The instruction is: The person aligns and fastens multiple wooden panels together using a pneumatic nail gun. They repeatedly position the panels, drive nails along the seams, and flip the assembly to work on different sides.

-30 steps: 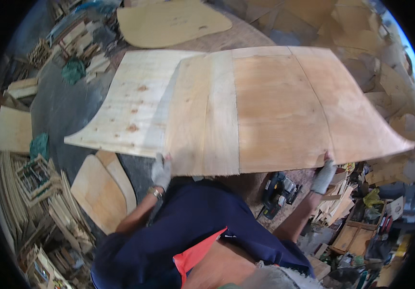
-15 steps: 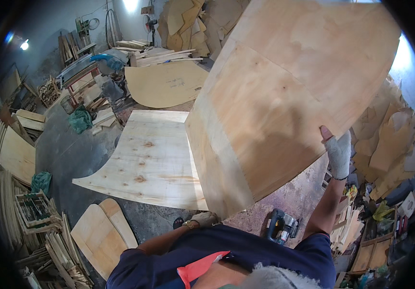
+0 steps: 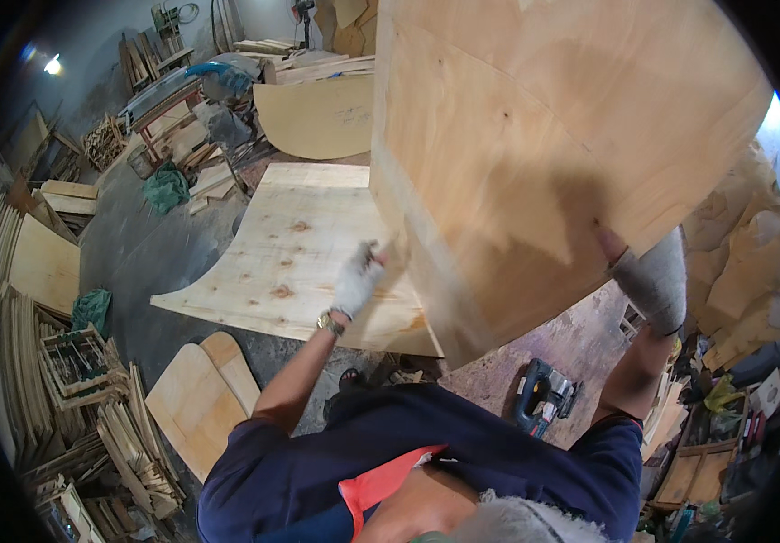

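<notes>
A large plywood panel point(image 3: 498, 154) stands tilted up before me, with a paler strip along its left side. My right hand point(image 3: 648, 271), in a grey fingerless glove, grips its lower right edge, thumb on the near face and fingers hidden behind. My left hand point(image 3: 358, 279), in a pale glove with a watch at the wrist, is raised just left of the panel's side edge. Its fingers are loosely bent and apart, with nothing seen in them. Below that hand lies a second plywood sheet point(image 3: 272, 244), knotty and curved along its left side.
A jigsaw-like power tool point(image 3: 544, 398) lies on the floor near my right side. Two rounded plywood pieces point(image 3: 191, 398) rest at the lower left. Wood strips point(image 3: 23, 371) are stacked along the left, and brown cut-out templates point(image 3: 743, 262) lean at the right.
My left hand has left the panel's bottom corner and moved up and forward beside its left edge. The panel has swung more upright, and my right hand still grips it.
</notes>
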Demonstrator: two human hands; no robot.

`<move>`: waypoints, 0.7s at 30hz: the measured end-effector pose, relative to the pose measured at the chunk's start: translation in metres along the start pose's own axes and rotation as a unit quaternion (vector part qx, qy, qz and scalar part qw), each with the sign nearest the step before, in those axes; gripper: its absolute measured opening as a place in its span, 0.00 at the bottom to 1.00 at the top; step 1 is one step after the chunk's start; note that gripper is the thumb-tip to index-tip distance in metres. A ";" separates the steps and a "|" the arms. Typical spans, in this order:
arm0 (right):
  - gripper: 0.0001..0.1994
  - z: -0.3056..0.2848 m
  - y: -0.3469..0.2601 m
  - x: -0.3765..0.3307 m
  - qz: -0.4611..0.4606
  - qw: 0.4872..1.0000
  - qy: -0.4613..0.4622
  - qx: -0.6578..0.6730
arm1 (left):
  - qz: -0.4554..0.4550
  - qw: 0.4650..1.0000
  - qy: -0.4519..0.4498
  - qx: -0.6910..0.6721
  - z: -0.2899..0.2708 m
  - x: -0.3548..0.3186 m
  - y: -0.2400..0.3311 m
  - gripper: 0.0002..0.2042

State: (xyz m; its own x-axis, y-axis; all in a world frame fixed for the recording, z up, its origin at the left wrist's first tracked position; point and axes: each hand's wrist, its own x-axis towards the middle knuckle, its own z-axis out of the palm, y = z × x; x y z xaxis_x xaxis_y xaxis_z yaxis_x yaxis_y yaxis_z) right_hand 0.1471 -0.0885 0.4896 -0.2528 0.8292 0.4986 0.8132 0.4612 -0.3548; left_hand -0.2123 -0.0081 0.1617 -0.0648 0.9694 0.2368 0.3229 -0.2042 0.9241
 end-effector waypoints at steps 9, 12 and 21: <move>0.18 0.015 -0.006 0.004 0.126 0.960 0.248 0.024 | 0.114 0.961 0.242 -0.067 -0.150 0.161 0.037 0.22; 0.18 0.031 0.000 0.011 0.101 0.933 0.345 0.014 | 0.102 0.930 0.252 -0.247 -0.204 0.226 0.037 0.25; 0.18 0.043 -0.048 0.075 0.012 0.923 0.377 0.078 | 0.146 0.773 0.076 -0.612 -0.266 0.214 0.013 0.48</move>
State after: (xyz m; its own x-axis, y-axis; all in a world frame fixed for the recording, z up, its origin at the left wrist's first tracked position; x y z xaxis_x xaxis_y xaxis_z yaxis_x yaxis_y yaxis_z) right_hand 0.0665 -0.0348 0.5107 0.2490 0.4108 0.8771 0.7137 0.5344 -0.4529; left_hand -0.4736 0.1604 0.3038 -0.2982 0.8496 0.4351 -0.7855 -0.4774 0.3939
